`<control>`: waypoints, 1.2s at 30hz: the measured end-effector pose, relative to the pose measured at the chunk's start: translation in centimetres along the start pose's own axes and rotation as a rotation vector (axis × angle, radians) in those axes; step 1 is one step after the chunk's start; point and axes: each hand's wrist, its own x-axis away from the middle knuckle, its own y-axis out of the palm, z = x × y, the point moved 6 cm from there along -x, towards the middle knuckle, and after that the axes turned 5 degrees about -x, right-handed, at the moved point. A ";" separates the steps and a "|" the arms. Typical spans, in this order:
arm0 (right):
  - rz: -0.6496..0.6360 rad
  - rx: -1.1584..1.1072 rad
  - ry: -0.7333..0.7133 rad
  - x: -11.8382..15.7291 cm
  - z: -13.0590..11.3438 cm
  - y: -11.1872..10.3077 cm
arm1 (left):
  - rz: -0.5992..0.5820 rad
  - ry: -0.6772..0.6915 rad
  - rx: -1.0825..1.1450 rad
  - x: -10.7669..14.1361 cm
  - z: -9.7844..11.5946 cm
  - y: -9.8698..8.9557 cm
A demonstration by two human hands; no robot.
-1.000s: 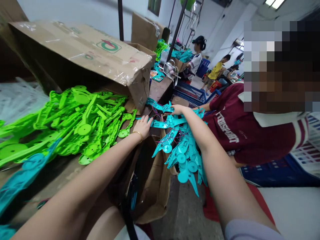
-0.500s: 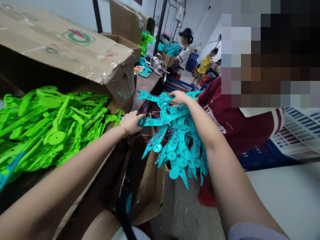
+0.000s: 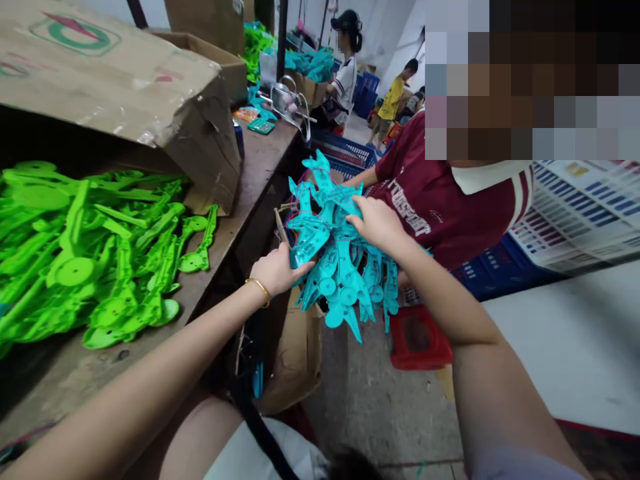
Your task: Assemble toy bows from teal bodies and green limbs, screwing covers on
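A big tangled bunch of turquoise plastic parts [image 3: 345, 257], with thin red and purple wires among them, hangs above the floor in front of me. My left hand [image 3: 280, 270] grips its near left side, thumb along one flat part and the other fingers partly hidden. At the upper right, my right hand [image 3: 377, 223] has its fingers bent over the parts. Behind the bunch stands a person in a maroon shirt [image 3: 415, 200], whose forearm reaches to its far side; that hand is mostly hidden. An open cardboard box [image 3: 297, 353] sits below and slightly left of the bunch.
Bright green plastic parts [image 3: 75, 267] are heaped on the workbench [image 3: 200, 300] at left, beside a large cardboard box [image 3: 125, 87]. A red stool [image 3: 420, 340] stands on the floor. Blue and white crates [image 3: 550, 220] are at right; other people work farther back.
The turquoise bunch has turned and shifted slightly, with both hands on it. My left hand has moved lower and right. The view has swung, showing more of the bench and red stool.
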 end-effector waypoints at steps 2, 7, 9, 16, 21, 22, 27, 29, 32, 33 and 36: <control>-0.013 0.009 0.101 2.5 0.3 2.2 | 0.034 -0.047 -0.015 0.4 0.4 0.4; -0.034 -0.052 0.285 5.5 -0.3 6.9 | 0.032 -0.118 0.117 1.1 0.5 2.2; -0.060 -0.105 0.299 5.8 -1.0 8.0 | 0.048 -0.111 0.162 1.7 0.8 2.7; 0.229 -0.574 0.304 10.1 5.3 7.8 | 0.151 -0.107 0.709 3.6 -0.4 3.4; 0.382 -0.812 0.942 17.2 17.7 12.6 | 0.031 -0.444 1.239 2.7 -4.4 6.6; 0.369 -0.852 0.994 17.9 18.9 13.9 | -0.009 -0.469 1.267 2.4 -4.8 7.3; 0.346 -1.131 1.175 19.4 20.6 19.1 | -0.198 -0.504 1.402 1.0 -5.5 9.8; 0.335 -1.224 1.252 20.1 20.2 20.9 | -0.239 -0.489 1.426 0.5 -5.5 10.3; 0.244 -1.382 1.316 20.9 18.5 24.3 | -0.268 -0.464 1.446 -0.5 -5.3 10.9; 0.204 -1.443 1.313 20.9 17.7 25.4 | -0.271 -0.461 1.447 -0.9 -5.2 11.2; 0.116 -1.631 1.238 20.1 15.1 27.9 | -0.278 -0.481 1.419 -2.2 -5.5 12.4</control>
